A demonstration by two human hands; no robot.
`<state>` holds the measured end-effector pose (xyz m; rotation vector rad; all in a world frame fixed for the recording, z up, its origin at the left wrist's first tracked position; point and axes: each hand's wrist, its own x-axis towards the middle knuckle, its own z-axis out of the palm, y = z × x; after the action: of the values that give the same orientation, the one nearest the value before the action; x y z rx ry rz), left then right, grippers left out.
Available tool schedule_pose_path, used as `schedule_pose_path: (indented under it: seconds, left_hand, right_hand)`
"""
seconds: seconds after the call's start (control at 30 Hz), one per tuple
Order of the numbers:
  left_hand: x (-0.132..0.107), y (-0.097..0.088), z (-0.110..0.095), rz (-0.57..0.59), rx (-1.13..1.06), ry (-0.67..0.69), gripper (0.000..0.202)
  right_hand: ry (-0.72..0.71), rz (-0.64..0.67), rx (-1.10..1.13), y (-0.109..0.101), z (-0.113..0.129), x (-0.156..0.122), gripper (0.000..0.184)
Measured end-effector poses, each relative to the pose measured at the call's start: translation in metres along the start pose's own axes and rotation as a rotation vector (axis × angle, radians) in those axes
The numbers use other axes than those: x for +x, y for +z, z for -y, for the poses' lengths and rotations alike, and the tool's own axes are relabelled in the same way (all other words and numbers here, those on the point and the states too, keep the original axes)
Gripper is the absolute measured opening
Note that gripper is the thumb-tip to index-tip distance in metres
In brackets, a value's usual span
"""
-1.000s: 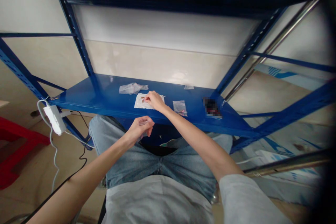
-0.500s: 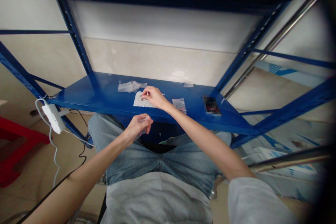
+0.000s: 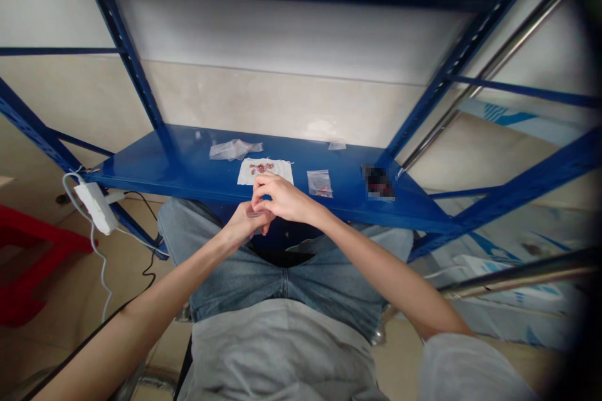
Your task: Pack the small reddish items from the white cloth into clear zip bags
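The left hand [image 3: 245, 224] and right hand [image 3: 283, 198] meet just in front of the near edge of the blue shelf [image 3: 164, 170], above the person's jeans [image 3: 244, 288]. The left grip is closed narrowly on a small clear bag [image 3: 254, 214], pinched between thumb and fingers and held off the shelf, over the lap. The right hand lies on top of it, touching the left fingers, with its own fingertips [image 3: 257, 194] drawn tight together right at the bag. Whether that grip has anything between its tips cannot be told. Just behind the hands, on the shelf, lies a white sheet [image 3: 281, 170] with a few small reddish pieces [image 3: 261, 168] scattered on its left half. To the right of the sheet, near it but apart, lies a small packet [image 3: 320, 182] with reddish bits inside. Behind and left of the sheet sits a crumpled heap of clear film [image 3: 232, 149], and a small clear scrap [image 3: 337, 145] lies near the shelf's back edge. A dark, blurred thing [image 3: 377, 182] rests towards the shelf's right end. A white power strip [image 3: 96, 207] hangs by its cable off the shelf's left corner, and a red stool [image 3: 28, 263] stands on the floor further left.
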<state>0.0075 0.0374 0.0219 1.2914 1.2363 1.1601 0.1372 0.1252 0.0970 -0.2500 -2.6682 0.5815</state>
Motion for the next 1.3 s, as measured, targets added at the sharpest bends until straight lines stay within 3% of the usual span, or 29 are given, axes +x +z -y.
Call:
schedule_pose_path:
  seconds: [0.13,0.27,0.43,0.57,0.77,0.97,1.3]
  left_hand:
    - [-0.001,0.002,-0.002,0.011,-0.067,0.000,0.033]
    - [-0.003,0.004,-0.007,0.018,-0.185,0.034,0.030]
    - [-0.005,0.007,-0.009,0.059,-0.257,0.008,0.027]
    - [-0.004,0.007,-0.008,0.065,-0.283,-0.012,0.028]
    - [-0.006,0.006,-0.008,0.047,-0.241,0.011,0.035]
    - [-0.004,0.004,-0.010,0.048,-0.212,0.011,0.038]
    - [-0.003,0.002,-0.007,0.029,-0.201,0.022,0.038]
  right_hand:
    - [0.025,-0.078,0.023,0.001,-0.002,0.001,0.012]
    - [0.037,-0.280,0.026,-0.002,-0.006,0.002,0.014]
    - [0.170,-0.491,-0.106,-0.017,-0.045,0.013,0.021]
    - [0.328,-0.417,-0.137,-0.022,-0.093,0.028,0.017]
    - [0.483,-0.255,-0.176,-0.001,-0.136,0.044,0.012]
    - [0.544,-0.259,-0.197,0.010,-0.152,0.050,0.012]
    - [0.537,-0.233,-0.247,0.018,-0.151,0.052,0.015]
